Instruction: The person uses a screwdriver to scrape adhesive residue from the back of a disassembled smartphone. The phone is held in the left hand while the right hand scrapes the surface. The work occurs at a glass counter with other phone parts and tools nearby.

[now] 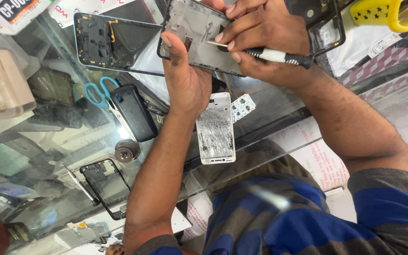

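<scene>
On the glass desk (279, 101) nearest lies one white phone (216, 128) with a shattered screen, then one small green circuit board (242, 106). Above them the left hand (185, 78) clasps one flat grey phone frame (195, 33); the right hand (260, 35) pinches one slim screwdriver (270, 55) against it.

This is a phone repair shop, with the work done on a glass display counter (279, 101) whose shelves below hold boxes and devices. Opened phones lie about the counter: a stripped phone body (114, 42) with its insides bare, a white handset with a shattered screen (216, 128), a loose black frame (106, 186) and a small green circuit board (242, 106). Blue-handled scissors (101, 92), a thin screwdriver (79, 184) and a black handset (133, 112) lie among them.
</scene>
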